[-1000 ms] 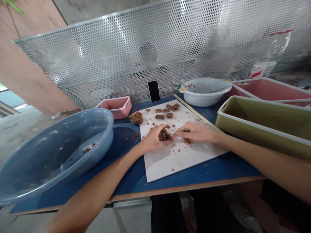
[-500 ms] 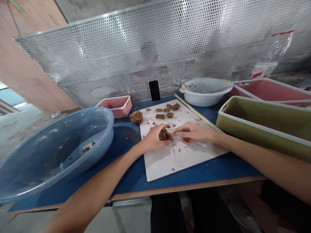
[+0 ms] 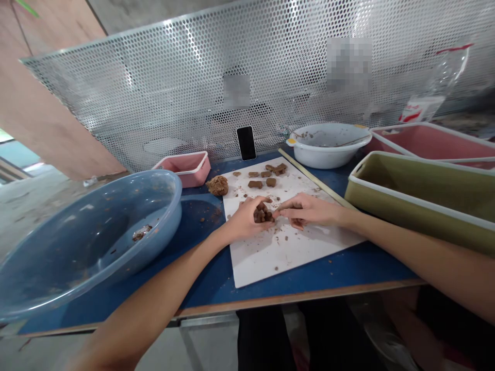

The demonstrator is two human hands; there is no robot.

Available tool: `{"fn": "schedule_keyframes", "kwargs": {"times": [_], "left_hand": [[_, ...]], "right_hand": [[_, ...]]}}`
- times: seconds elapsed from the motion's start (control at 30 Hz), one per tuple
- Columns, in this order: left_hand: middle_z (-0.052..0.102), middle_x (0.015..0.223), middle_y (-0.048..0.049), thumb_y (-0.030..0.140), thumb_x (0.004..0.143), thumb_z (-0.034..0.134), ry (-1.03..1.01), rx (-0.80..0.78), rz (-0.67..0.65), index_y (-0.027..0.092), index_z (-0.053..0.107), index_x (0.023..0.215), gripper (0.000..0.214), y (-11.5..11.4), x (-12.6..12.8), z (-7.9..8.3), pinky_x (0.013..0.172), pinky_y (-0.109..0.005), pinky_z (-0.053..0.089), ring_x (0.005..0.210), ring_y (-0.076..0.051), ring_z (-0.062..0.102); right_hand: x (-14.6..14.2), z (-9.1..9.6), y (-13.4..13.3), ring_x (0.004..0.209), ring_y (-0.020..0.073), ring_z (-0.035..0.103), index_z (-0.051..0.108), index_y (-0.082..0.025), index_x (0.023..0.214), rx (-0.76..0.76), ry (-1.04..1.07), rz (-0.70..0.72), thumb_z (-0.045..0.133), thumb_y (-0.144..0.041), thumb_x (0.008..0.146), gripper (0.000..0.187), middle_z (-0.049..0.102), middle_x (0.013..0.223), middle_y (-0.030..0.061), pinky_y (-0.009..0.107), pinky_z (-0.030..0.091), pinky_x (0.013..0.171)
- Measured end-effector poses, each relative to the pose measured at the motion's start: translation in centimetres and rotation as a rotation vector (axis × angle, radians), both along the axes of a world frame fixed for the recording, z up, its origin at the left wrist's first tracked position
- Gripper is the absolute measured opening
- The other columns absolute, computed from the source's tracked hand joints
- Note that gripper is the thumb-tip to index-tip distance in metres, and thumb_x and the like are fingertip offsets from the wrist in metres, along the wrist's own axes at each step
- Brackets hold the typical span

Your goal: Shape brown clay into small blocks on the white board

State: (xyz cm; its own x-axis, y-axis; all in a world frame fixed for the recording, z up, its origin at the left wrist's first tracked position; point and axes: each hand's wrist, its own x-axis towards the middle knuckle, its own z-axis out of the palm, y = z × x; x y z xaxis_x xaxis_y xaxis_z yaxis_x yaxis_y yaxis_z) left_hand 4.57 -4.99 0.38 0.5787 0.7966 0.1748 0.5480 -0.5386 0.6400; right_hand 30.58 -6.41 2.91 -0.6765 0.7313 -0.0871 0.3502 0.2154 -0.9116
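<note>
My left hand (image 3: 249, 221) is curled around a cluster of small dark-brown clay lumps (image 3: 263, 214) on the white board (image 3: 266, 263). From the right, my right hand (image 3: 307, 210) reaches over the board, its index fingertip at the edge of the cluster and its fingers apart. Brown smears show on the fingers. Beyond the hands lie several shaped clay pieces (image 3: 255, 184), flattish and short. A rough clay ball (image 3: 217, 185) sits by the board's left edge. Crumbs of clay are scattered around both hands.
A large blue basin (image 3: 170, 206) stands left, a small pink tub (image 3: 197, 178) behind it. A phone (image 3: 246, 143) leans on the perforated metal screen (image 3: 162, 103). To the right are a pale stick (image 3: 309, 172), a white basin (image 3: 320, 159), a green bin (image 3: 371, 193) and a red bin (image 3: 429, 141).
Both hands stay in nearly the same place around the clay lumps. My right hand's fingers shift very slightly. The view has moved a little.
</note>
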Motion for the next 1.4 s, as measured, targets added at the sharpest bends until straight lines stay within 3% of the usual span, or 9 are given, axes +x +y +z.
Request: {"fn": "schedule_keyframes", "kwargs": {"times": [0.13,0.23,0.43,0.53,0.73,1.17,1.4], "left_hand": [[0.070,0.096,-0.0048,0.054,0.084,0.086,-0.054,-0.061,-0.031,0.022,0.062,0.135,0.065,-0.1,0.1,0.1,0.086,-0.042,0.055,0.088,-0.026,0.067],[0.070,0.095,-0.0040,0.050,0.083,0.086,-0.070,-0.068,-0.039,0.021,0.062,0.134,0.063,-0.2,0.2,0.2,0.081,-0.038,0.055,0.085,-0.024,0.066],[0.070,0.098,-0.0050,0.051,0.084,0.086,-0.077,-0.068,-0.043,0.020,0.062,0.134,0.064,-0.2,0.2,0.3,0.081,-0.037,0.053,0.087,-0.023,0.065],[0.072,0.101,-0.0065,0.051,0.086,0.086,-0.084,-0.093,-0.047,0.020,0.061,0.137,0.065,-0.2,0.1,0.1,0.081,-0.037,0.052,0.088,-0.024,0.065],[0.071,0.103,-0.0080,0.053,0.084,0.088,-0.061,-0.063,-0.026,0.020,0.062,0.140,0.070,0.0,0.0,-0.3,0.086,-0.039,0.052,0.093,-0.026,0.065],[0.071,0.102,-0.0059,0.046,0.085,0.087,-0.114,-0.109,-0.047,0.020,0.061,0.138,0.065,0.0,0.2,-0.4,0.079,-0.036,0.053,0.082,-0.020,0.064],[0.072,0.097,-0.0042,0.047,0.082,0.088,-0.083,-0.100,-0.042,0.020,0.062,0.136,0.065,-0.2,0.2,0.3,0.078,-0.036,0.055,0.083,-0.022,0.067]], "right_hand": [[0.1,-0.3,0.1,0.054,0.0148,0.055,0.082,-0.016,0.102,-0.004,0.006,-0.020,0.068,-0.070,0.095,0.056,0.065,0.060,0.0013,0.030,0.042,0.057],[0.2,-0.5,0.0,0.054,0.0152,0.055,0.083,-0.015,0.115,0.042,0.010,-0.024,0.064,-0.069,0.098,0.059,0.065,0.060,0.0009,0.029,0.042,0.057],[0.5,-1.0,-0.4,0.056,0.0127,0.050,0.085,-0.020,0.123,0.528,-0.121,0.028,0.055,-0.055,0.108,0.048,0.073,0.072,0.0020,0.028,0.038,0.060],[0.7,-1.4,-0.2,0.054,0.0116,0.049,0.085,-0.021,0.123,0.630,-0.136,0.056,0.050,-0.049,0.111,0.047,0.073,0.072,0.0011,0.027,0.037,0.059],[1.0,-1.6,-0.1,0.053,0.0122,0.046,0.086,-0.023,0.109,0.642,-0.158,0.079,0.050,-0.050,0.111,0.046,0.069,0.065,-0.0010,0.027,0.035,0.058],[0.7,-0.8,-0.6,0.056,0.0148,0.056,0.086,-0.025,0.120,0.736,-0.292,0.102,0.048,-0.040,0.111,0.042,0.075,0.069,0.0012,0.029,0.037,0.062],[0.7,-0.9,-0.4,0.052,0.0128,0.050,0.086,-0.021,0.123,0.607,-0.163,0.005,0.048,-0.047,0.111,0.047,0.072,0.066,-0.0004,0.028,0.037,0.058]]}}
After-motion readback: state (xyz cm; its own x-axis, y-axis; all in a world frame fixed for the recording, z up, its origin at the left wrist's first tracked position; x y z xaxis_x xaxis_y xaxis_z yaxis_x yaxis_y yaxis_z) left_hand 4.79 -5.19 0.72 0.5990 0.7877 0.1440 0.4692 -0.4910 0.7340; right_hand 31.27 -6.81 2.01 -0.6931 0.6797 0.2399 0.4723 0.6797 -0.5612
